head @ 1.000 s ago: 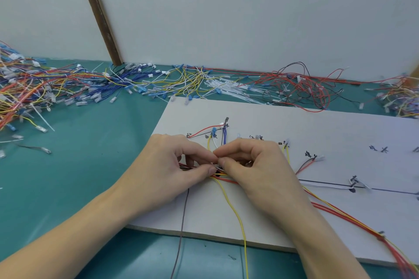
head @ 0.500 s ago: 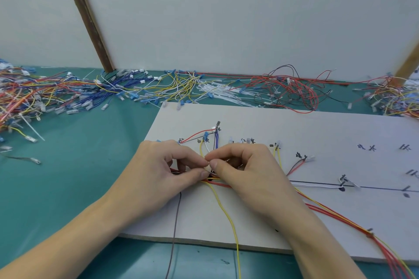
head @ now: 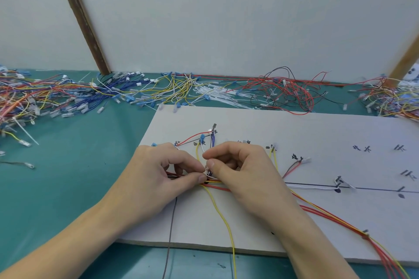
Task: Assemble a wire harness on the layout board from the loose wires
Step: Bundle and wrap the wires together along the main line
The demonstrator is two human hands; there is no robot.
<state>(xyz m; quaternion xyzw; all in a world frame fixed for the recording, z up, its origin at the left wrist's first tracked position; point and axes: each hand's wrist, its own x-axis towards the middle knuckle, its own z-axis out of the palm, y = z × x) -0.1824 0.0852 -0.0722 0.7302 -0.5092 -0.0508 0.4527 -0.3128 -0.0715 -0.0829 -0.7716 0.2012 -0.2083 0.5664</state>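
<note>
Head view: both bare hands work at the near left part of the white layout board (head: pixel 294 133), which lies flat on the teal tabletop (head: pixel 74 179). Left hand (head: pixel 156 179) has its thumb and forefinger closed together in a pinch on the wire bundle (head: pixel 215 184), with the remaining fingers curled under the palm. Right hand (head: pixel 244 176) meets it thumb tip to thumb tip, and its thumb and forefinger pinch a small white piece (head: pixel 207 171) at the same spot on the bundle; whether this piece is a cable tie or a wire end cannot be told. The bundle contains red, yellow and dark wires and runs across the board beneath both hands. A yellow wire (head: pixel 223 217) leaves the pinch point and trails toward the near board edge and over it. A grey wire (head: pixel 172 217) runs beside it, further left, also crossing the near edge. Red and yellow wires (head: pixel 335 217) extend rightward from under the right hand to a dark tie point (head: pixel 365 231) and continue off the lower right corner. Short branch wires with blue and clear terminals (head: pixel 210 136) fan out above the hands beside handwritten marks. A white wire (head: pixel 313 186) lies along a drawn black line on the board. Loose wires (head: pixel 136 93) in many colours are heaped along the far tabletop against the white wall panel (head: pixel 226 18).
</note>
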